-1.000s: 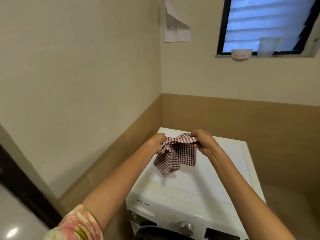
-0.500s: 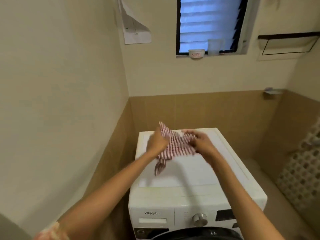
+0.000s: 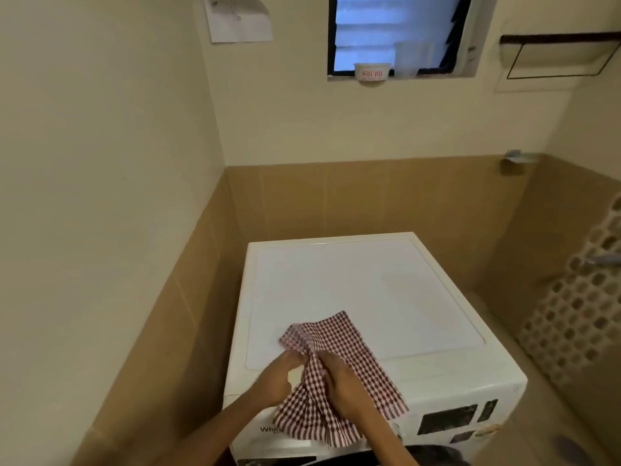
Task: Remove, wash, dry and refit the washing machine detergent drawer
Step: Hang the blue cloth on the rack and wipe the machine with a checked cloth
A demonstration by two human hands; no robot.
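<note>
A red-and-white checked cloth lies spread over the front part of the white washing machine, its near end hanging over the control panel. My left hand grips a fold of the cloth at its left side. Close beside it, my right hand holds the bunched middle of the cloth. The two hands nearly touch. The detergent drawer's place at the machine's front left is covered by the cloth and my arms, so I cannot see the drawer.
The machine stands in a corner, tiled wall close on the left and behind. A window ledge holds a small white tub and a clear cup. A white lattice panel leans at the right. A paper sheet hangs on the wall.
My hands drew back from the machine's far end to its front edge, bringing the cloth down. It now lies spread flat on the top instead of hanging bunched between my hands.
</note>
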